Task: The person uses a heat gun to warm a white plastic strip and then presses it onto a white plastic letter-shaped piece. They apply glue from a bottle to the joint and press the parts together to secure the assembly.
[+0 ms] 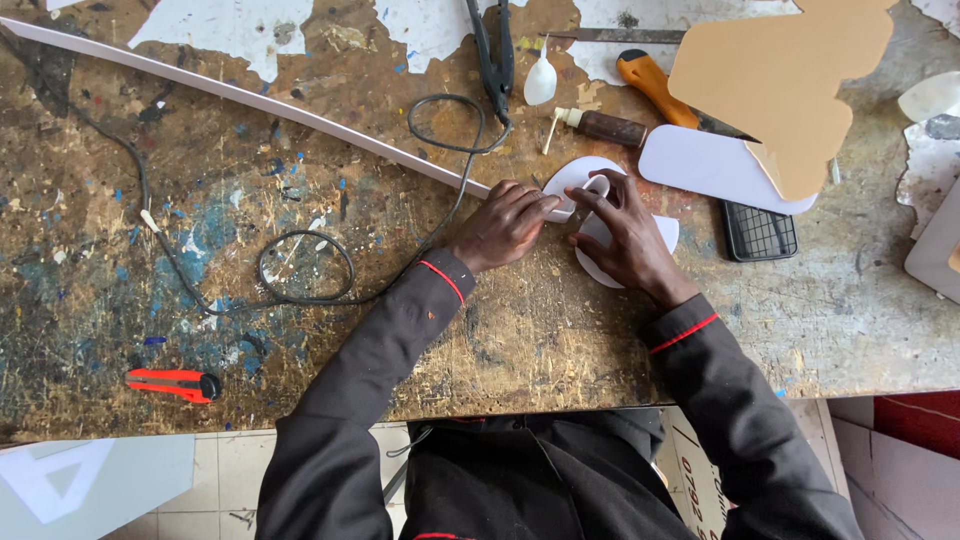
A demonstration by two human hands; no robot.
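My left hand [505, 223] and my right hand [622, 232] rest close together on a worn, paint-stained workbench [250, 230]. Both press on a white cut-out sheet shape [585, 175] with rounded lobes. The right hand's fingers pinch a narrow white strip [597, 186] standing on edge on that shape. The left fingertips touch the end of a long white strip [250, 100] that runs diagonally to the far left. Both arms wear dark sleeves with red cuff piping.
A black cable [330, 270] loops left of my hands, leading to a black tool [493, 50]. An orange utility knife [655, 88], small brown bottle [605, 126], tan board [790, 80], white rounded piece [710, 165] and black gridded object [760, 232] lie behind. A red cutter [175, 383] sits near the front edge.
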